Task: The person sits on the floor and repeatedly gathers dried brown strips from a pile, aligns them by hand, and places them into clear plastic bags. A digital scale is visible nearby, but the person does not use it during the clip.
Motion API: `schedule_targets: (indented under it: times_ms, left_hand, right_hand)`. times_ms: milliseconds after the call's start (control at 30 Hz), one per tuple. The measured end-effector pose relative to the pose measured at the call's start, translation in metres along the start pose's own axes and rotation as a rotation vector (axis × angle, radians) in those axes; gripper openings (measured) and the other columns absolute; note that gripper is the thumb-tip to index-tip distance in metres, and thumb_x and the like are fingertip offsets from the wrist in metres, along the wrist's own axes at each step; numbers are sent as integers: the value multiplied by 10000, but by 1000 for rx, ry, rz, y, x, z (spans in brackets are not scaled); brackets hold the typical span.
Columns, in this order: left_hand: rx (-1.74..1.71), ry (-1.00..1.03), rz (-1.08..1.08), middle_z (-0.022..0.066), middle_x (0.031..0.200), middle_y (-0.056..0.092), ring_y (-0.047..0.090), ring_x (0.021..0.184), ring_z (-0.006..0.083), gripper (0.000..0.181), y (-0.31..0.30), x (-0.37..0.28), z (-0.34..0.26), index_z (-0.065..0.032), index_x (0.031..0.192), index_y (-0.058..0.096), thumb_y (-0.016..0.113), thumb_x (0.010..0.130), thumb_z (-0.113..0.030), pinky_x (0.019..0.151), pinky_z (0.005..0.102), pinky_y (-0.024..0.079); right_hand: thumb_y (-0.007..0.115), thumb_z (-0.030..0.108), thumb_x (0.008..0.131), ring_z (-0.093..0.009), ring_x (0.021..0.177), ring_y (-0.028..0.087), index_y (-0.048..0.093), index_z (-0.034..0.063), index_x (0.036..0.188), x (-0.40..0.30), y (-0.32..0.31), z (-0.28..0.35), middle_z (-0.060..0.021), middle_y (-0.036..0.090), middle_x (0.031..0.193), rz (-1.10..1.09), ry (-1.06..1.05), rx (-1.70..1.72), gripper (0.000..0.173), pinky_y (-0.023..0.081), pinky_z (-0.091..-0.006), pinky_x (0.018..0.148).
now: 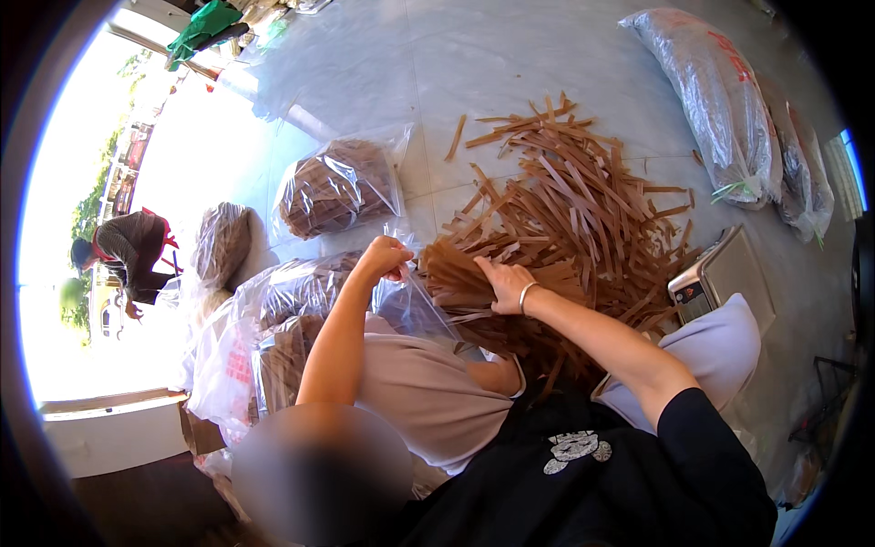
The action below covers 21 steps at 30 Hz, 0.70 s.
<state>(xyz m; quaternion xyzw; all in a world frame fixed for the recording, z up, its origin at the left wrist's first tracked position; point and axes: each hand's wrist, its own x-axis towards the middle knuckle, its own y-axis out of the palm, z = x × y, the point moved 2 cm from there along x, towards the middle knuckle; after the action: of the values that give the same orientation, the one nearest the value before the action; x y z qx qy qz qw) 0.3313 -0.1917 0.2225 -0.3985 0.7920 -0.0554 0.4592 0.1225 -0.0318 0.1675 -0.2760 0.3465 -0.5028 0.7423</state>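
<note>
My left hand (386, 258) pinches the rim of a clear plastic bag (413, 301), whose mouth lies beside a bundle of flat brown strips (454, 277). My right hand (509, 286), with a bangle at the wrist, is closed on the bundle, thumb extended over it; its other fingers are partly hidden. Behind and right of the bundle spreads a large loose heap of the same brown strips (581, 198) on the floor. The material of the strips cannot be told.
Filled clear bags (338, 188) stand ahead and at left. A metal-cased device (721, 273), probably a scale, sits right of the heap. Long filled plastic sacks (711, 109) lie at the far right. Another person (137, 249) bends over at the far left. A white bag (225, 369) lies nearer.
</note>
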Motion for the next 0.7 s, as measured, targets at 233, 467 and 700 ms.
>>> schedule_targets:
  times_ms: [233, 467, 700]
  left_hand:
    - [206, 139, 236, 103, 612, 595, 587, 505, 177, 132, 21, 3, -30, 23, 792, 577, 629, 733, -83, 438, 287, 487]
    - [466, 197, 354, 118, 628, 614, 615, 503, 200, 154, 20, -10, -40, 28, 803, 544, 625, 721, -74, 458, 311, 498]
    - [379, 217, 283, 122, 628, 615, 621, 515, 182, 139, 13, 1, -48, 35, 803, 527, 602, 722, -50, 467, 277, 494]
  right_hand:
    - [707, 115, 610, -303, 919, 615, 329, 26, 1292, 11, 28, 6, -166, 626, 950, 288, 65, -205, 785, 460, -385, 783]
    - [697, 121, 634, -282, 949, 613, 427, 68, 1191, 72, -39, 32, -125, 646, 944, 382, -127, -402, 622, 446, -372, 801]
    - [709, 137, 613, -305, 1004, 597, 375, 68, 1247, 91, 15, -7, -161, 637, 1004, 331, 46, -168, 719, 467, -395, 838]
